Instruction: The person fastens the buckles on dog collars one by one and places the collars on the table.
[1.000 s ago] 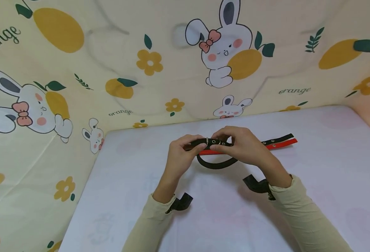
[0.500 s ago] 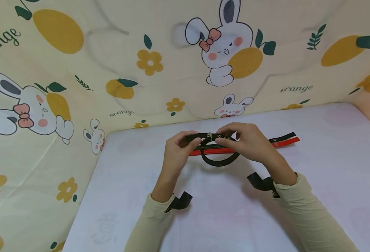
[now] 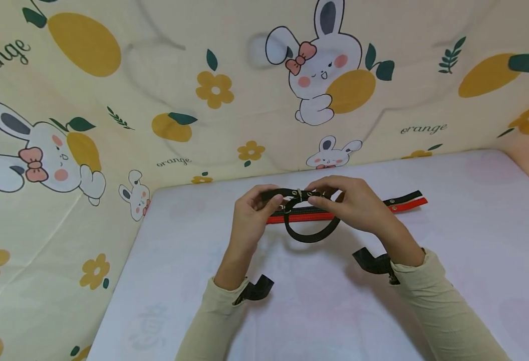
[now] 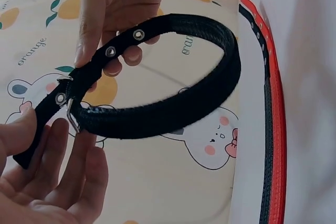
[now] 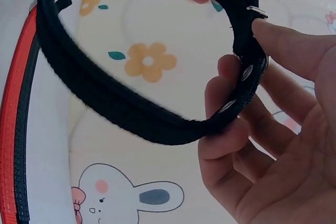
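Observation:
A black collar (image 3: 308, 238) with metal eyelets is bent into a closed loop, held up over the table. My left hand (image 3: 250, 213) pinches its free strap end between thumb and fingers. On the other side of the buckle (image 4: 64, 78), my right hand (image 3: 356, 204) grips the eyelet part, thumb right at the metal. The strap passes through the buckle, and one eyelet (image 4: 61, 98) shows on the end past it. A metal D-ring (image 4: 72, 115) hangs close to the left fingertips. The loop's padded side droops toward me.
Behind the loop, a red collar (image 3: 298, 218) and another black collar (image 3: 394, 201) lie stretched side by side on the white table (image 3: 309, 301). A cloth (image 3: 228, 45) printed with rabbits and oranges rises at the back and left. Black straps (image 3: 372, 261) stick out from both sleeve cuffs.
Both hands have lifted a little and spread slightly apart with the collar. The loop has tipped into clearer view, and more of the flat red and black collars shows behind it.

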Motion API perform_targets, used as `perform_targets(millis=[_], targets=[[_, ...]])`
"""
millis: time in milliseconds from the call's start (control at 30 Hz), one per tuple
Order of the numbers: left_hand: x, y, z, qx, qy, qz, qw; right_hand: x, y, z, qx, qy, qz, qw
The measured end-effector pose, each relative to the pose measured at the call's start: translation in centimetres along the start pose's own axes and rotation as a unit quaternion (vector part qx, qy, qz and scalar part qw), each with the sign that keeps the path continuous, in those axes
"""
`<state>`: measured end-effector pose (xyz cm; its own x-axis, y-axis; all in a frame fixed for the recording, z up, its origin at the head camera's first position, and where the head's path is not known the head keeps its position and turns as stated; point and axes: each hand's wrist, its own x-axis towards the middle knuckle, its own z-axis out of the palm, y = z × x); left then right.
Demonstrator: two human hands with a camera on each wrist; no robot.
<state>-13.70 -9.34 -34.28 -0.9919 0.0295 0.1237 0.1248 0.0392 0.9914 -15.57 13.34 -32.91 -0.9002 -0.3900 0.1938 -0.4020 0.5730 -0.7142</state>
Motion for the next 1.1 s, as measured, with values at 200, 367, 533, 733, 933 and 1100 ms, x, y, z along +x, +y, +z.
perform_targets(millis=[200, 367, 533, 733, 933, 1100], targets=[[0.0, 0.1, 0.1, -0.018, 0.017, -0.001, 0.9997, -0.1, -0.2, 0.2, 0.012, 0.013, -0.001, 1.0], [0.0, -0.1, 0.2, -0.003, 0.007, 0.009, 0.9999, 0.0, -0.4, 0.3, 0.03, 0.049, 0.016, 0.998], [-0.1, -0.4, 0.5, 0.028, -0.013, 0.051, 0.9982, 0.1, -0.5, 0.3, 0.051, 0.061, 0.031, 0.996], [-0.1, -0.7, 0.9, 0.047, -0.017, 0.113, 0.9923, -0.1, -0.6, 0.3, 0.05, 0.066, 0.031, 0.996], [-0.2, -0.7, 1.0, 0.053, -0.011, 0.122, 0.9911, -0.1, -0.5, 0.4, 0.053, 0.062, 0.027, 0.996], [-0.4, -0.6, 1.0, 0.072, -0.006, 0.127, 0.9893, 0.0, -0.5, 0.6, 0.058, 0.062, 0.02, 0.996]])
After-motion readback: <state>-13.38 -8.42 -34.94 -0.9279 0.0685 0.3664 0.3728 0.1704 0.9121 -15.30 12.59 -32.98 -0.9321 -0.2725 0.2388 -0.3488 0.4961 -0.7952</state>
